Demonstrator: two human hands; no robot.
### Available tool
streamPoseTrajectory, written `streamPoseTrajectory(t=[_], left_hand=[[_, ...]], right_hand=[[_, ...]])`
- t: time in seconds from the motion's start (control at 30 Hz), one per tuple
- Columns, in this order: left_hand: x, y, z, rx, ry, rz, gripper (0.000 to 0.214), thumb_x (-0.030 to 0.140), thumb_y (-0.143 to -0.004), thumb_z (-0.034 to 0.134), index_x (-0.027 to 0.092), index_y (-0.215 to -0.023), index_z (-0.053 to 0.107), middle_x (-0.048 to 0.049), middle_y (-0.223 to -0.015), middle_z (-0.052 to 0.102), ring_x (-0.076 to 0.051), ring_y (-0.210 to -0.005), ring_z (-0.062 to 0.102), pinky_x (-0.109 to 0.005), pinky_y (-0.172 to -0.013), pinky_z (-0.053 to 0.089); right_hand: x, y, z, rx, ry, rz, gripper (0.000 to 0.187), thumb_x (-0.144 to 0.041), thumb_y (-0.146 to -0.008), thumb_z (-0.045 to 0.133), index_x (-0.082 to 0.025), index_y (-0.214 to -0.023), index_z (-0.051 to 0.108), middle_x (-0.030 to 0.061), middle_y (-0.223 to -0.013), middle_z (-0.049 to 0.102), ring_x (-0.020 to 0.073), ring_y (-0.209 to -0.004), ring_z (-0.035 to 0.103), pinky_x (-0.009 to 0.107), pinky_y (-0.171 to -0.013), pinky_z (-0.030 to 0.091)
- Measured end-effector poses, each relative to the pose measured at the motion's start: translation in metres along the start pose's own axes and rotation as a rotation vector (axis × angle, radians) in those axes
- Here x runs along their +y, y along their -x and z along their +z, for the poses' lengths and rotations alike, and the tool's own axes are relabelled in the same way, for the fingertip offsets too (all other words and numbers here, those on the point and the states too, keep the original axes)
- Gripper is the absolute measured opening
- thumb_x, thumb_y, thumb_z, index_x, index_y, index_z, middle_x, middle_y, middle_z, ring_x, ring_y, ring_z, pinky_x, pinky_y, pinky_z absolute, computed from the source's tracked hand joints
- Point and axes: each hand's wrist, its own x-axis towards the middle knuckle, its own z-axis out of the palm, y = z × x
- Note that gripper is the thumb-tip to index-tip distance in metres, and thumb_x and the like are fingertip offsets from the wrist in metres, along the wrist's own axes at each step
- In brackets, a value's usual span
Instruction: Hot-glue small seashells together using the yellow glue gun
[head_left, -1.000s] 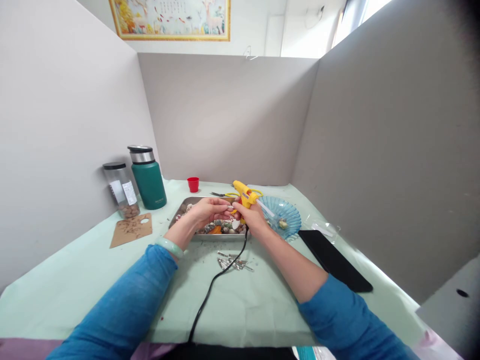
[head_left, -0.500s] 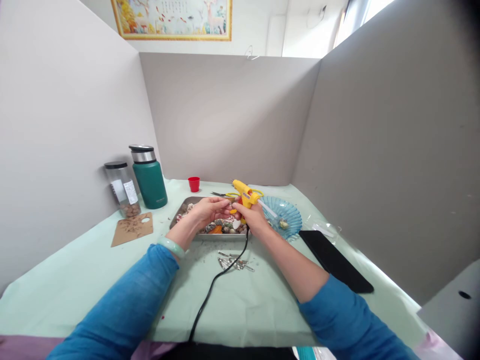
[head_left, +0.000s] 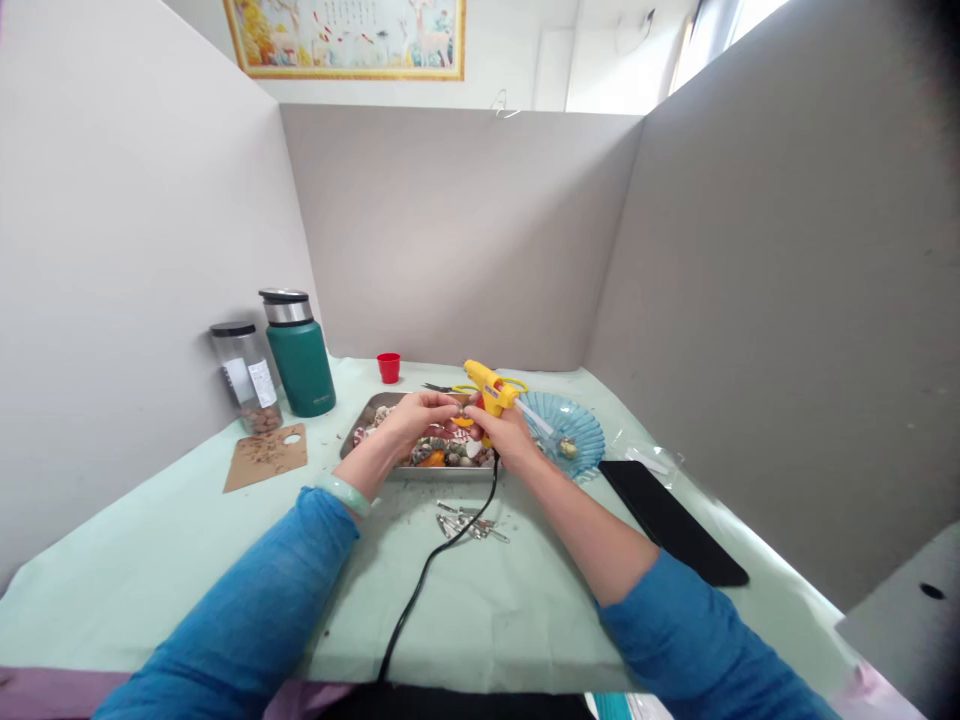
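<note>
My right hand (head_left: pixel 505 430) is closed around a yellow hot glue gun (head_left: pixel 491 385), its nozzle pointing up and to the left and a clear glue stick (head_left: pixel 537 417) jutting from its back. A black cord (head_left: pixel 435 555) runs from its handle down over the near table edge. My left hand (head_left: pixel 424 418) pinches something too small to make out, and its fingertips meet my right thumb. Both hands are above a metal tray (head_left: pixel 427 474) of shells and pebbles. Nearer me lies a small pile of metal clips (head_left: pixel 471 523).
A blue glass plate (head_left: pixel 589 425) with a few small pieces sits right of the tray, beside a black slab (head_left: pixel 675 525). Scissors (head_left: pixel 450 388) and a red cup (head_left: pixel 388 368) are behind. At left stand a green bottle (head_left: pixel 300 365), a clear jar (head_left: pixel 246 380) and a brown board (head_left: pixel 262 460).
Almost nothing differs. My fingers shift very slightly where they meet, and the glue gun stays in my right hand in the same place.
</note>
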Motion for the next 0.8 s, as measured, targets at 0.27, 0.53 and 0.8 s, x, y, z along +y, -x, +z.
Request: streamPoseTrajectory(t=[0.27,0.53,0.8], left_hand=[[-0.001,-0.007,-0.011,0.098,0.16,0.066,0.01,0.008,-0.075,0.072,0.011,-0.082,0.064,-0.0025,-0.068,0.065,-0.011,-0.053,0.063,-0.027,-0.06,0.057],[0.011,-0.005,-0.027,0.208,0.258,0.039,0.017,0.001,-0.077,0.067,0.009,-0.091,0.066,-0.0008,-0.064,0.063,-0.01,-0.047,0.059,-0.026,-0.054,0.055],[0.012,-0.006,-0.032,0.174,0.285,-0.042,0.015,-0.001,-0.079,0.063,0.008,-0.09,0.066,0.0005,-0.058,0.06,-0.008,-0.044,0.056,-0.023,-0.051,0.054]], right_hand=[[0.0,-0.002,-0.002,-0.023,0.023,-0.034,0.043,-0.059,-0.071,0.073,-0.018,-0.076,0.06,0.0003,-0.064,0.066,0.0074,-0.042,0.052,0.021,-0.042,0.043],[-0.006,0.001,-0.004,-0.191,0.062,0.031,0.052,-0.069,-0.072,0.067,-0.017,-0.078,0.064,0.0064,-0.087,0.073,0.009,-0.051,0.059,0.021,-0.044,0.048],[-0.01,0.003,-0.007,-0.252,0.04,0.074,0.041,-0.057,-0.074,0.072,-0.017,-0.083,0.066,0.0047,-0.083,0.071,0.0089,-0.05,0.058,0.021,-0.041,0.046]])
